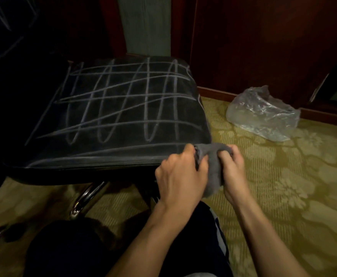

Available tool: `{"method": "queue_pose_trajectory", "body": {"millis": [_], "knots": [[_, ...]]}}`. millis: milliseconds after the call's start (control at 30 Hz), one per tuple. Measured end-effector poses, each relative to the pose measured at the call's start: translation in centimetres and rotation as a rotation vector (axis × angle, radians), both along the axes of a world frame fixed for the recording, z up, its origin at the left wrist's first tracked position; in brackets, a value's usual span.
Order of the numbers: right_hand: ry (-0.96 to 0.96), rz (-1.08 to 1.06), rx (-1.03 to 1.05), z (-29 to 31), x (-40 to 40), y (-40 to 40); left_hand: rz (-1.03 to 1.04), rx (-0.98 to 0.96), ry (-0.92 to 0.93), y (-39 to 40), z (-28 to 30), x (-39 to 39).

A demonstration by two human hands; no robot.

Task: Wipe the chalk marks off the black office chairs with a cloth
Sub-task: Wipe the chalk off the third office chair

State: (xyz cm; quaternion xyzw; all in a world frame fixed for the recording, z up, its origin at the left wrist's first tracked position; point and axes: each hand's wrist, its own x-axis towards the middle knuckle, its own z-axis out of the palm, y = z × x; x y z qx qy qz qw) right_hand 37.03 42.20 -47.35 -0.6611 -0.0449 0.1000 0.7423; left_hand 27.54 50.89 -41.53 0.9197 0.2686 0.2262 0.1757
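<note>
Grey cloth (213, 166), bunched between both hands just off the near right corner of the chair seat (123, 108); soft and limp by the look of its folds, surely light, likely to crumple or slip into a wad unless gathered into a flat pad. Best taken with a fold tucked into the palm and a broad face left free for rubbing. Left hand (180, 172) curled round one end of it, right hand (231, 168) pinching the other end with bent fingers, so each grip closed on the fabric. Chalk marks (123, 100) in loops and crossing lines over nearly all the seat top, plus long strokes along the near edge; none looking wiped yet, so the work judged barely begun. Seat covering dark and matt, probably napped fabric, apt to hold chalk dust and smear rather than release it in one pass. Backrest (14, 47) at far left almost lost in shadow, with only faint pale lines showing; how much chalk it bears cannot be told. Chrome base (87, 194) under the seat only partly visible. Fingertips of both hands buried in the cloth. Crumpled plastic bag (263, 114) on the patterned carpet (283, 186) to the right, contents unreadable. Dark trouser knees (83, 246) at the bottom, cut off by the frame.
</note>
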Motion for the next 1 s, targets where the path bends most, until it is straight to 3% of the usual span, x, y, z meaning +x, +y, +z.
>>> {"method": "queue_pose_trajectory", "body": {"millis": [67,200,467,633,867,1000], "knots": [[0.009,0.018,0.032,-0.4,-0.7,0.1,-0.014,0.018,-0.049,0.2,-0.2,-1.0],[-0.002,0.055,0.064,-0.4,-4.0,-0.2,-0.043,-0.147,-0.054,1.0,-1.7,-3.7],[-0.054,0.137,0.019,-2.2,-12.3,0.8,0.011,-0.017,-0.026,2.6,-0.5,-9.8],[-0.164,0.034,-0.124,-2.3,-12.4,3.7,0.044,-0.001,0.210,3.5,2.0,-10.3],[-0.191,-0.264,-0.151,-1.4,-8.6,8.0,-0.003,0.138,0.219,5.2,2.7,-3.7],[-0.261,-0.179,-0.195,-2.4,-13.4,8.1,-0.009,0.110,0.345,6.6,2.7,-8.5]]}}
